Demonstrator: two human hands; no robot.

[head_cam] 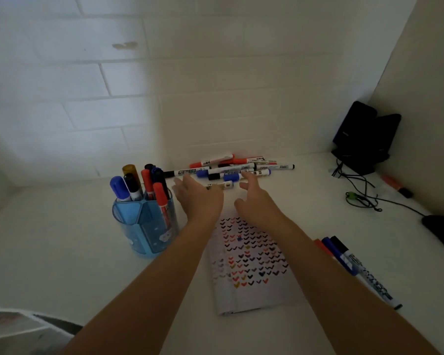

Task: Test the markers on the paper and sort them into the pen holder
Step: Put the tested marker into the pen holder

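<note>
A pile of markers (237,166) with red, blue and black caps lies against the back wall. Both my hands reach toward it with straight, spread fingers. My left hand (199,198) hovers just in front of a small marker (222,186) that lies apart from the pile. My right hand (258,198) has its fingertips at the pile's front edge. Neither hand holds anything. The paper (249,262), covered with rows of coloured check marks, lies under my forearms. A blue pen holder (149,226) at the left holds several markers.
Three markers (354,265) lie at the right of the paper. A black stand (364,139) with cables (362,198) fills the back right corner, with an orange highlighter (397,187) nearby. A dark object (441,231) sits at the right edge.
</note>
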